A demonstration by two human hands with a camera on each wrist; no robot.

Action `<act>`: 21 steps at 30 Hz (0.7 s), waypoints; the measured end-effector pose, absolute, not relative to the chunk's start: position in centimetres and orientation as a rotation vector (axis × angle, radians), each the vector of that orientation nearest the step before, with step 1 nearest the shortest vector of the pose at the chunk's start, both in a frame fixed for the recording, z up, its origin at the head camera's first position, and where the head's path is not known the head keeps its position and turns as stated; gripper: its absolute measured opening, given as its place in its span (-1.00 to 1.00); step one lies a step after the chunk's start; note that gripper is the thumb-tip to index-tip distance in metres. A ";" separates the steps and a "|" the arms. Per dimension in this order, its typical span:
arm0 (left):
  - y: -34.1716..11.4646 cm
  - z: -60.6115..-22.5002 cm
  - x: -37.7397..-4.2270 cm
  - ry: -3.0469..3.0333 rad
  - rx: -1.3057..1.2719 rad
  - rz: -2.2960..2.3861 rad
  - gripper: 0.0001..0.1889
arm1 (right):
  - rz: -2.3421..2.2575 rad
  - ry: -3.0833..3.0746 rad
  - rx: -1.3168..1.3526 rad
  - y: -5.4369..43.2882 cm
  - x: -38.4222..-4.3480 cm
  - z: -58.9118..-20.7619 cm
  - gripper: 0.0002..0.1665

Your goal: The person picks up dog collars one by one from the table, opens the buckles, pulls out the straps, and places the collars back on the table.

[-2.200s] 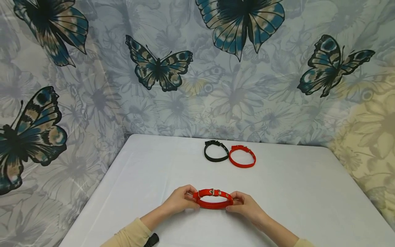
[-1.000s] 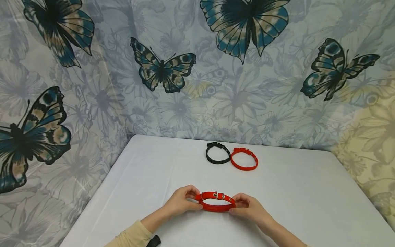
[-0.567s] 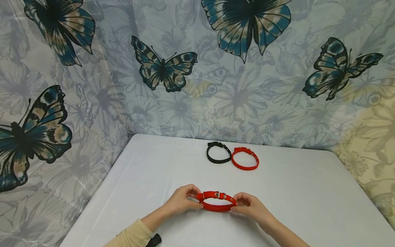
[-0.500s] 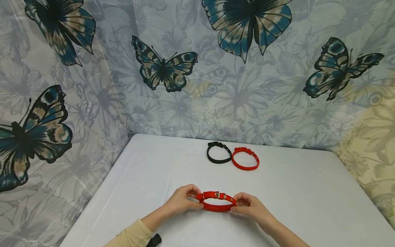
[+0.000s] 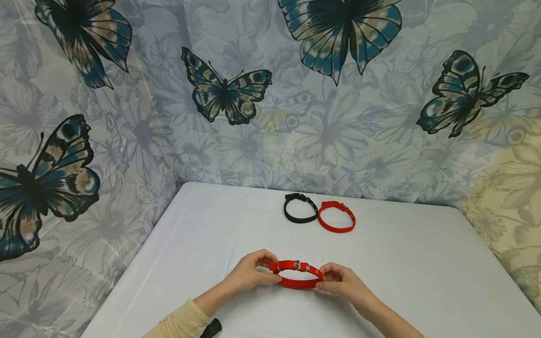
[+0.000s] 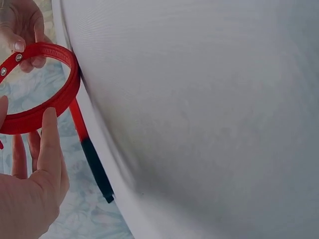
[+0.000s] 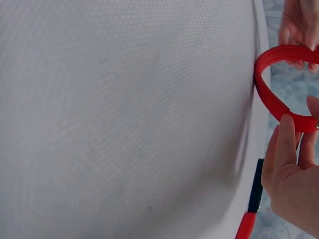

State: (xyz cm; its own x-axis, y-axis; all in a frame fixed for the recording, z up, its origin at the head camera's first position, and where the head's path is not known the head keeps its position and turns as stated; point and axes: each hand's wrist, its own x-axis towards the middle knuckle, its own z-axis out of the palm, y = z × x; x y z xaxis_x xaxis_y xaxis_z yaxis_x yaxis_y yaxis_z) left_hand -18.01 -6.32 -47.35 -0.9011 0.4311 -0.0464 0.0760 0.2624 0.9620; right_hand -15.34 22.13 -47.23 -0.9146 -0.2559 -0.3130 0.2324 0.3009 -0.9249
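Observation:
A red buckled collar (image 5: 297, 284), looped into a ring with a metal buckle and eyelets on its far side, stands over the near part of the white table. My left hand (image 5: 245, 276) pinches its left end between thumb and fingers. At the other end, my right hand (image 5: 348, 287) holds the band the same way. In the left wrist view the collar (image 6: 25, 122) has a fingertip of the left hand (image 6: 35, 194) on its outside. In the right wrist view, the right hand's (image 7: 294, 184) fingers touch the collar (image 7: 268, 94), partly cut off by the frame.
A black collar (image 5: 301, 220) and a second red collar (image 5: 336, 230) lie side by side, touching, near the back of the white table (image 5: 203, 225). A butterfly-printed cloth (image 5: 228, 155) hangs behind. Some black object (image 5: 213, 327) shows by the left sleeve (image 5: 181, 321).
The head view has shifted slightly. My left thumb and fingers have moved a little up and inward along the collar's end. Both hands keep their hold; the two back collars lie still.

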 end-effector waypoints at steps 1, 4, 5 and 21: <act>-6.3 -47.3 -18.0 2.238 0.476 1.685 -0.68 | -1.646 2.173 -0.019 22.2 -15.3 -47.3 -0.60; -6.2 -47.3 -17.9 2.235 0.494 1.692 -0.70 | -1.646 2.174 -0.011 22.2 -15.1 -47.4 -0.58; -6.1 -47.3 -17.9 2.231 0.498 1.693 -0.71 | -1.646 2.173 -0.007 22.3 -15.0 -47.3 -0.57; -6.2 -47.1 -18.0 2.242 0.511 1.697 -0.74 | -1.609 2.269 0.018 21.8 -15.3 -46.0 -0.66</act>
